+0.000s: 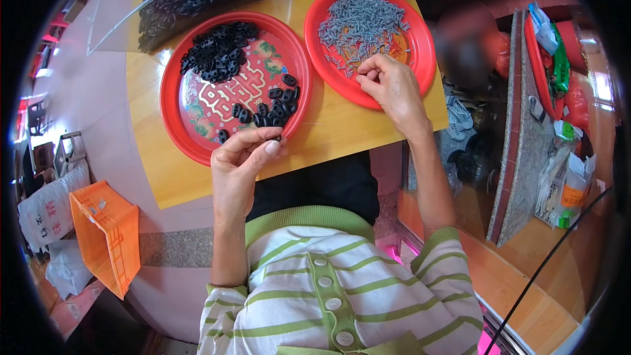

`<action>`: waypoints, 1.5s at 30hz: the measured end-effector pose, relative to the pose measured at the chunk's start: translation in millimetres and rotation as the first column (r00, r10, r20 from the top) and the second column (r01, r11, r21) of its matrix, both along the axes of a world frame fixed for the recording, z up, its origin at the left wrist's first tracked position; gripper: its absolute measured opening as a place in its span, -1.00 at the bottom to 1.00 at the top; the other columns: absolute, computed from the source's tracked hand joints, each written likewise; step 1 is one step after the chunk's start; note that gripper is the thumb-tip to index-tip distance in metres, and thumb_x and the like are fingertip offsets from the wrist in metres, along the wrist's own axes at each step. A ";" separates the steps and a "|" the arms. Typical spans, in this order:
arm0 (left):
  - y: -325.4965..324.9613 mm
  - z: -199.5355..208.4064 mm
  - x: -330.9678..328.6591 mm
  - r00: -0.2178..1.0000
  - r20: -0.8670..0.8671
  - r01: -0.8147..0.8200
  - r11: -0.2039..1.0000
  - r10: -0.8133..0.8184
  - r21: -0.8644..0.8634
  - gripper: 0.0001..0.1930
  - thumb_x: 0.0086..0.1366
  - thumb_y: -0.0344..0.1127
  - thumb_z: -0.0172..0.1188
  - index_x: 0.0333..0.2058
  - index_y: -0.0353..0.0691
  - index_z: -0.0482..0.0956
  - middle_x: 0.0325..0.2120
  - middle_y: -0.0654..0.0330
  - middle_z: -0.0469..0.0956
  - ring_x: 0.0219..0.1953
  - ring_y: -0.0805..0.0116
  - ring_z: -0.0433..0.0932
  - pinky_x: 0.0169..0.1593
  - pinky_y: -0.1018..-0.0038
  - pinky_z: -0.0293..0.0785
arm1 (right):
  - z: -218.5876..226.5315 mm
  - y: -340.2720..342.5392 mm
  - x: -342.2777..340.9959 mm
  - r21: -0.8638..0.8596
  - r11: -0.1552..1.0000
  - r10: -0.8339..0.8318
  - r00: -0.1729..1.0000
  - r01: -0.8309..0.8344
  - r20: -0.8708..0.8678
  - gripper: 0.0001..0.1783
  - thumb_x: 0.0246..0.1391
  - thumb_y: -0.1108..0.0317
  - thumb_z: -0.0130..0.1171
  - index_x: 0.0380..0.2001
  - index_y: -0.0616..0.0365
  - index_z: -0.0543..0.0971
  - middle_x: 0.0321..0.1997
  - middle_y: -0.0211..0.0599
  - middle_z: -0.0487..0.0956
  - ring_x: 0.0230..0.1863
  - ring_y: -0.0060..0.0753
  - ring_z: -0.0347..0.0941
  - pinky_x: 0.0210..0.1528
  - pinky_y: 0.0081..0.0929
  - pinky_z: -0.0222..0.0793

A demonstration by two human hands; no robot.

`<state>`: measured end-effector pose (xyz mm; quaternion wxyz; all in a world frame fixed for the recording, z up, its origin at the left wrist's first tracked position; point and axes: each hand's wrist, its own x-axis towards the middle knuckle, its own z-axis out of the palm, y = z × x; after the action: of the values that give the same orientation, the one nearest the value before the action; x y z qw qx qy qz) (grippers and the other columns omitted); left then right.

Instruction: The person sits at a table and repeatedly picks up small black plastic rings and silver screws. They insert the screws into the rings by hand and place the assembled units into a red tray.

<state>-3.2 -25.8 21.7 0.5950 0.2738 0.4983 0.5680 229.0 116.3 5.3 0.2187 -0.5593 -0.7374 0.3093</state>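
In the upper centre, the red left tray (172, 108) is patterned gold and green, its pieces (213, 52) black; the red right tray (424, 41) has grey pins (360, 23). Lower centre, the white shirt (282, 284) is green-striped.

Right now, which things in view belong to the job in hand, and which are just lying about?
In the job: small black piece in the left grip; loose black pieces; left red tray; grey pieces; right red tray; yellow table.

Apparently just lying about: orange crate; white sack; pale slippers.
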 end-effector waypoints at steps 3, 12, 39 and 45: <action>-2.7 -2.5 -2.5 1.000 0.013 0.013 1.000 -0.013 0.018 -0.79 0.18 -0.48 0.18 -0.19 -0.40 0.54 -0.35 0.11 0.58 -0.33 0.41 0.57 -0.20 0.57 0.48 | 1.5 -1.9 5.9 0.024 1.000 -0.005 1.000 0.005 0.013 -0.86 -0.09 0.54 0.20 -0.39 0.32 0.52 -0.48 -0.34 0.49 -0.45 -0.60 0.39 -0.40 -0.60 0.31; -2.4 -0.2 -1.9 0.999 -0.021 -0.031 0.999 0.030 -0.032 -0.74 0.19 -0.48 0.17 -0.12 -0.39 0.50 -0.33 0.09 0.59 -0.33 0.40 0.57 -0.20 0.57 0.48 | 7.8 -4.5 10.9 0.081 0.997 0.013 1.000 -0.015 0.025 -0.86 -0.08 0.52 0.22 -0.40 0.31 0.52 -0.44 -0.24 0.51 -0.40 -0.48 0.46 -0.36 -0.53 0.35; 2.3 -2.9 -10.7 0.973 0.204 -0.112 0.994 0.106 0.016 -0.83 0.21 -0.52 0.13 -0.21 -0.37 0.45 -0.31 0.04 0.57 -0.27 0.34 0.58 -0.12 0.50 0.52 | 43.7 -33.7 -13.6 -0.047 0.994 -0.104 0.958 0.095 -0.266 -0.88 0.09 0.48 0.10 -0.28 0.22 0.55 -0.40 -0.40 0.54 -0.43 -0.62 0.45 -0.41 -0.65 0.38; 1.4 -0.8 -8.9 0.944 0.321 -0.075 0.997 0.068 0.010 -0.88 0.24 -0.49 0.10 -0.25 -0.38 0.47 -0.31 0.01 0.57 -0.27 0.33 0.59 -0.13 0.49 0.52 | 42.5 -57.9 -43.3 -0.229 0.970 -0.083 0.773 -0.083 -0.629 -0.89 0.05 0.49 0.17 -0.30 0.19 0.57 -0.31 -0.49 0.54 -0.38 -0.75 0.42 -0.41 -0.75 0.34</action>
<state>-12.0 -24.4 20.8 0.6440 0.1660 0.3983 0.6317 185.7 58.4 47.9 0.3839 -0.4448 -0.5766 0.5677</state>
